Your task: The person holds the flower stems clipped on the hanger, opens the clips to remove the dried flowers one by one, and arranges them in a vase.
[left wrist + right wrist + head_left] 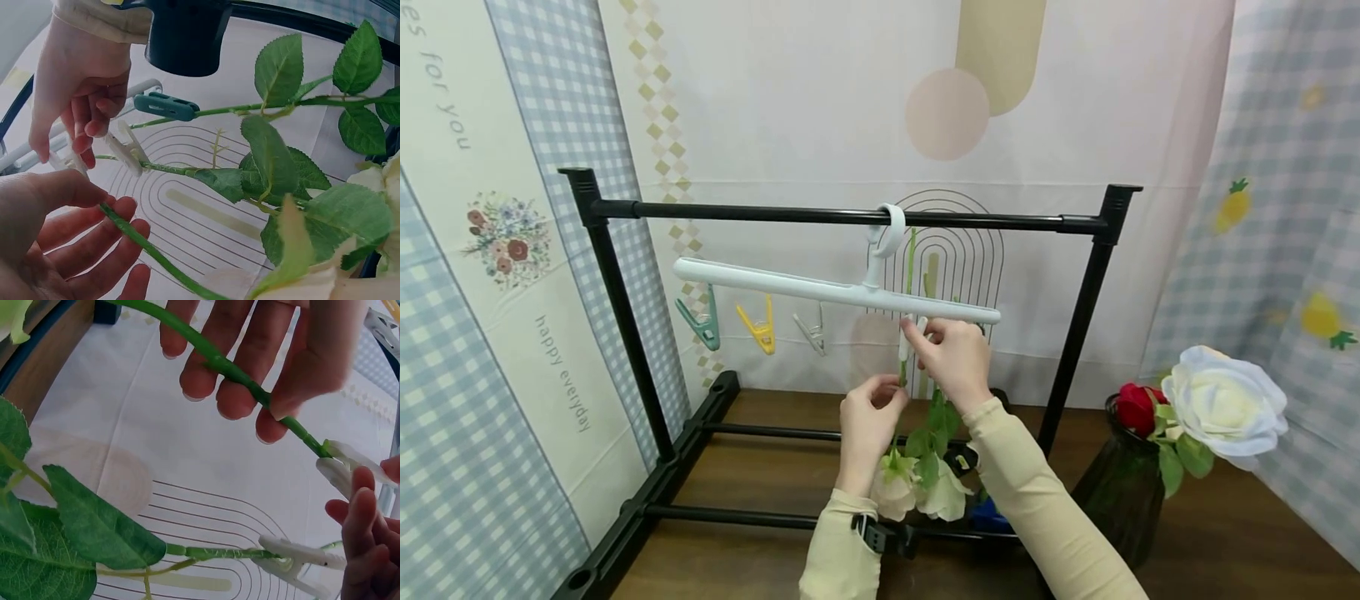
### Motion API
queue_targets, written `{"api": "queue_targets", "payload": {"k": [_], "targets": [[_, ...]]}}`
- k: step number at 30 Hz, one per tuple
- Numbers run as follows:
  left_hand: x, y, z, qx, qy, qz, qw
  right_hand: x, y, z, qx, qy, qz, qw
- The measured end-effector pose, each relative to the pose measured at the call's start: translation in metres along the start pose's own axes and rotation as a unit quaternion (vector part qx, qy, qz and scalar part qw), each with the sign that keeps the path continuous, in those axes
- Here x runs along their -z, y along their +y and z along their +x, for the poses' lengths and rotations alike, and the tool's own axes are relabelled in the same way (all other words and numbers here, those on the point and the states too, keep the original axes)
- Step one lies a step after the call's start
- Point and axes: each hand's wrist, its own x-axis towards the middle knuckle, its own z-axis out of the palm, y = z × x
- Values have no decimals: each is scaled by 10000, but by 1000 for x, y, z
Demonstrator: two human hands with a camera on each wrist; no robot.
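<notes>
My left hand (867,417) pinches the green stem (134,234) of an artificial rose between thumb and forefinger. Just above it, my right hand (957,358) pinches a white clothes clip (340,472) beneath the white hanger (790,286). In the right wrist view, the stem's end sits at that clip's jaws. Beside it, a second white clip (127,150) grips another stem, and a teal clip (165,106) lies along a third. Pale rose blooms (943,493) hang head down below my hands, partly behind the right sleeve.
The hanger hooks over a black rack's top bar (760,213) and tilts down to the right. At its left hang a green clip (706,321), a yellow clip (760,327) and a pale clip (812,333). A dark vase (1123,492) with red and white roses stands at right.
</notes>
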Motion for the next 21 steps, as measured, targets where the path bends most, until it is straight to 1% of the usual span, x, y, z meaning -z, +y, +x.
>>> {"api": "queue_targets", "payload": {"k": [5, 10, 15, 21], "targets": [[2, 2, 0, 10, 91, 68, 9999, -3, -2, -2, 287, 266, 30, 9992], [7, 0, 2, 40, 260, 238, 9994, -7, -6, -1, 463, 270, -42, 9986], [14, 0, 5, 62, 401, 697, 9967, -10, -8, 1, 447, 174, 8, 9988], [30, 2, 7, 108, 651, 1396, 9880, -15, -6, 5, 323, 85, 18, 9994]]}}
